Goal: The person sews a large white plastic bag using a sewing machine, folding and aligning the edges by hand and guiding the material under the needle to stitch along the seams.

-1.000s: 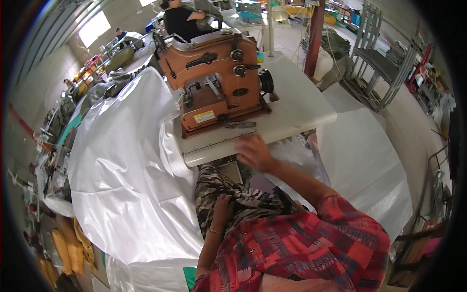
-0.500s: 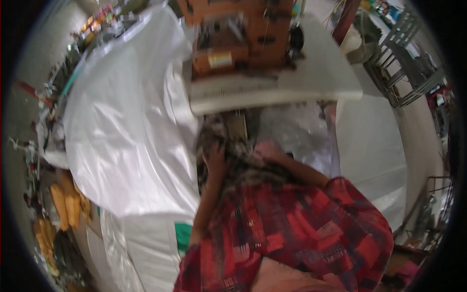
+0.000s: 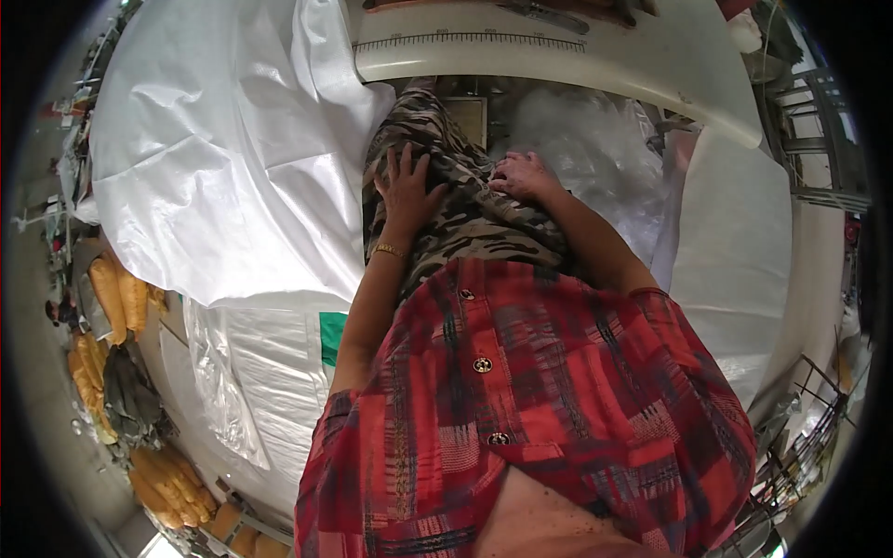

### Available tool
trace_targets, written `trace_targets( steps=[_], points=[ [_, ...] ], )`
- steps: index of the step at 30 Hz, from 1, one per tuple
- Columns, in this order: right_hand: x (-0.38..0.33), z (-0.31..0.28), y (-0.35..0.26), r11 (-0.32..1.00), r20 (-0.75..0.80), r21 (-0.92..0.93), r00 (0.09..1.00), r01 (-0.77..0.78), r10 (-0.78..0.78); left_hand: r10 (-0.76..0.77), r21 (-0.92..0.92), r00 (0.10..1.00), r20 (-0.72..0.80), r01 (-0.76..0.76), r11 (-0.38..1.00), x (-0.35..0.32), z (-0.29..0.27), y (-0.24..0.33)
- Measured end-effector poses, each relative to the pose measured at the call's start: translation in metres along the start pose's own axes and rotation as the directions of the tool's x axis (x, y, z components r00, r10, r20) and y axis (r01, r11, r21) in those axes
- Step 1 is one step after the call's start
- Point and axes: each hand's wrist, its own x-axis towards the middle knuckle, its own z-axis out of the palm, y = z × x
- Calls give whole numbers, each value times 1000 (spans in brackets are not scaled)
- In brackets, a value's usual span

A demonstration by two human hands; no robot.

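My left hand (image 3: 407, 193) lies palm down on the thigh of my camouflage trousers (image 3: 498, 232), fingers spread, a gold-coloured bracelet around the wrist. My right hand (image 3: 525, 177) rests on the other thigh with its fingers loosely bent. No object shows in either hand; the undersides of the right fingers are hidden. Just beyond my knees is the curved edge of a pale sewing table (image 3: 539, 63) with a printed ruler scale. A large white sheet (image 3: 233, 177) drapes down to the left of my left hand.
Crumpled clear plastic (image 3: 586, 149) lies under the table, beside my right arm. More white sheeting (image 3: 735, 251) hangs at the right. Yellow-orange gloves (image 3: 172, 484) are heaped at the lower left. Metal racks (image 3: 814, 139) stand at the right. Part of a small metal tool (image 3: 549, 17) shows on the tabletop.
The view has tipped downward, so the orange-brown sewing machine has mostly left the top edge and more of my shirt shows. Both hands remain on my thighs.
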Motion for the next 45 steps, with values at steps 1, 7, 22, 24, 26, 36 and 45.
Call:
trace_targets(
  steps=[1, 7, 22, 24, 26, 36, 45],
  points=[
    [2, 0, 0, 1000, 47, 23, 999, 7, -8, 0, 16, 1000, 3, 0, 1000, 0, 0, -1],
    [15, 12, 14, 993, 19, 116, 999, -37, 35, -14, -29, 997, -71, 12, 1000, 9, 1, 1],
    [8, 23, 7, 925, 70, 357, 984, 131, -166, -315, -232, 947, 63, 321, 918, 10, -9, -14],
    [0, 16, 1, 784, -223, 619, 968, 45, 120, -315, -240, 948, 55, 318, 917, 9, -7, -18],
    [-5, 12, 5, 780, -482, 617, 832, 101, 274, -303, -249, 952, 55, 307, 919, 9, -8, -18],
    [7, 31, 19, 981, -666, -5, 733, -194, 142, -209, -52, 978, 0, 209, 977, 7, -14, -4],
    [10, 37, 22, 946, -627, 186, 708, -267, 324, 65, 170, 998, 16, -67, 983, 8, -10, -4]
  ],
)
